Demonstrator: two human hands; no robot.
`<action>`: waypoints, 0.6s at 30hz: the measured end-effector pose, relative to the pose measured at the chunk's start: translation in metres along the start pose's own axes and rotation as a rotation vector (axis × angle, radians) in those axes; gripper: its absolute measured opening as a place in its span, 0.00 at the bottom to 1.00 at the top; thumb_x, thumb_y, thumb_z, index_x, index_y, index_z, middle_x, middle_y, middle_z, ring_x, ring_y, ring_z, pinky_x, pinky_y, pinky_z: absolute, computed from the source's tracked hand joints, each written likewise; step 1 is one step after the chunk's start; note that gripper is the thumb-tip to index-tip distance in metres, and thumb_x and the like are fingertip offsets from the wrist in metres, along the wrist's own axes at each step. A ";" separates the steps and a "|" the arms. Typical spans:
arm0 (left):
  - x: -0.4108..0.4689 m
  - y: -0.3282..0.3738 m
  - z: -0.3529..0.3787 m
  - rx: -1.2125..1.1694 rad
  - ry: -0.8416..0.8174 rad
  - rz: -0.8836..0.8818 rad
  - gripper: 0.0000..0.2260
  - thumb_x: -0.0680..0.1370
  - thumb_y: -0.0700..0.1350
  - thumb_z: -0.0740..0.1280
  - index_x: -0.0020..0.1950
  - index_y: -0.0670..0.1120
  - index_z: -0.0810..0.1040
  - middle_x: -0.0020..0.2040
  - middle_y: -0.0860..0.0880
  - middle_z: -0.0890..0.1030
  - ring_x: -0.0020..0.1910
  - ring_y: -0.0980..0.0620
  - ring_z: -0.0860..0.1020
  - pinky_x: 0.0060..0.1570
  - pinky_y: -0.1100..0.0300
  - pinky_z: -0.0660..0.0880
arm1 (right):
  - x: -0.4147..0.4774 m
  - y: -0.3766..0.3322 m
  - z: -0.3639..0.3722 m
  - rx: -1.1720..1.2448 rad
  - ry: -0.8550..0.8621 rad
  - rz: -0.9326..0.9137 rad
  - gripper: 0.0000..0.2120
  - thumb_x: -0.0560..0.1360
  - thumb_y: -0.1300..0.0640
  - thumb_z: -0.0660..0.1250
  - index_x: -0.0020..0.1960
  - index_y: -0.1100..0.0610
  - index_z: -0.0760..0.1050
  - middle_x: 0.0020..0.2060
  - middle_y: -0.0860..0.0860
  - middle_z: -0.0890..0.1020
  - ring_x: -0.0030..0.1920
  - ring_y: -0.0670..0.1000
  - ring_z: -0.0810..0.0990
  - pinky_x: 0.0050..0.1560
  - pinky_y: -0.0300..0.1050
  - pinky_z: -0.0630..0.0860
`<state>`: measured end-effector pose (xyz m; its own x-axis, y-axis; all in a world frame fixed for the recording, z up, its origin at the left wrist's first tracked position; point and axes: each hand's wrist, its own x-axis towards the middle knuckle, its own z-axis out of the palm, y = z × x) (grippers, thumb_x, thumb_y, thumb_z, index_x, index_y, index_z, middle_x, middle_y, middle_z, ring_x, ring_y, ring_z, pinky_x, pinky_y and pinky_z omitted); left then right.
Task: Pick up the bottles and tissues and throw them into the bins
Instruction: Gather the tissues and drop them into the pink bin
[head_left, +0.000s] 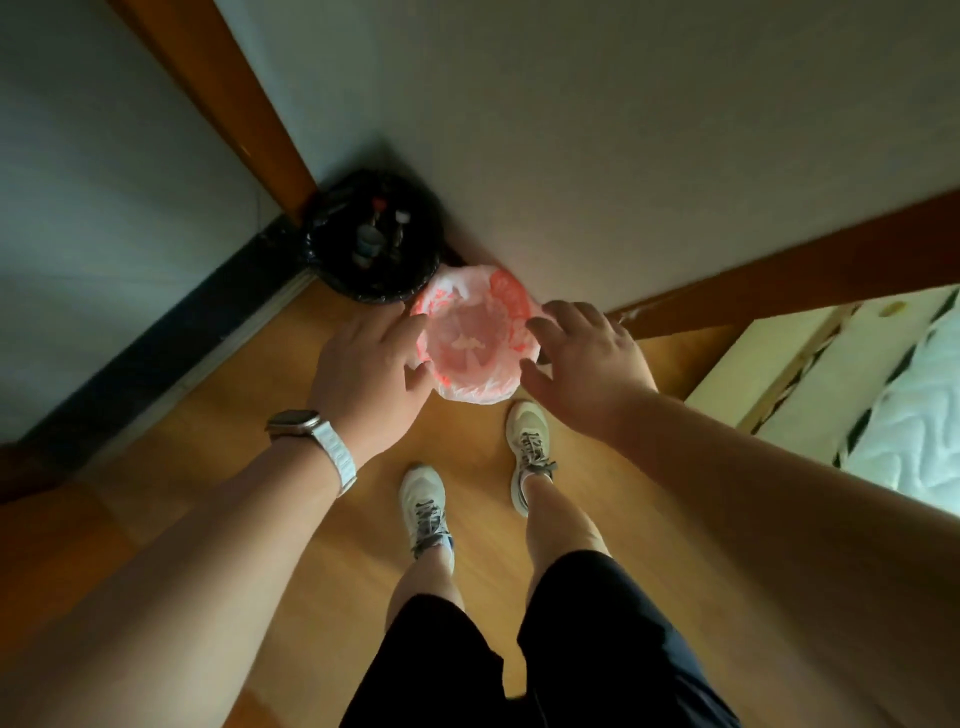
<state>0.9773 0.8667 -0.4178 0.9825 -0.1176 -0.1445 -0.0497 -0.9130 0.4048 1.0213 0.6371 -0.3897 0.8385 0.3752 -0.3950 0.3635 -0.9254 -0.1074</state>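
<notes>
A small bin lined with a pink and white plastic bag (475, 338) stands on the wooden floor in front of my feet. White tissue lies at its bottom. My left hand (371, 371) is at the bag's left rim, its thumb and fingers curled on the plastic. My right hand (584, 358) hovers at the right rim with spread, relaxed fingers and holds nothing. Behind it, in the corner, a bin with a black liner (374, 236) contains several bottles (376, 234).
A white wall with a dark skirting runs on the left, and a wooden door frame (228, 93) rises from the corner. A bed with a white mattress (914, 415) sits at the right. My two sneakers (426, 506) stand on the floor.
</notes>
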 end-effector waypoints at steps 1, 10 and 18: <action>-0.008 0.007 -0.018 0.011 0.006 0.003 0.20 0.75 0.47 0.69 0.66 0.46 0.74 0.65 0.45 0.75 0.62 0.42 0.74 0.56 0.47 0.73 | -0.015 -0.007 -0.016 0.004 0.024 0.008 0.22 0.76 0.43 0.60 0.66 0.53 0.72 0.66 0.53 0.73 0.65 0.56 0.70 0.60 0.55 0.71; -0.064 0.069 -0.125 0.017 0.044 0.092 0.20 0.78 0.51 0.66 0.69 0.48 0.72 0.68 0.44 0.73 0.66 0.42 0.71 0.63 0.46 0.70 | -0.139 -0.039 -0.106 -0.006 0.128 0.109 0.23 0.78 0.40 0.57 0.69 0.50 0.69 0.67 0.50 0.73 0.69 0.56 0.69 0.66 0.54 0.68; -0.091 0.129 -0.163 0.018 0.039 0.349 0.22 0.76 0.55 0.58 0.66 0.47 0.75 0.67 0.44 0.74 0.64 0.43 0.72 0.62 0.46 0.70 | -0.232 -0.032 -0.139 -0.016 0.218 0.335 0.22 0.78 0.39 0.54 0.67 0.49 0.69 0.65 0.49 0.72 0.67 0.53 0.68 0.64 0.50 0.67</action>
<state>0.9108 0.8234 -0.2058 0.9117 -0.4094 0.0350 -0.3871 -0.8272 0.4073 0.8718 0.5867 -0.1675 0.9776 0.0568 -0.2027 0.0599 -0.9982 0.0096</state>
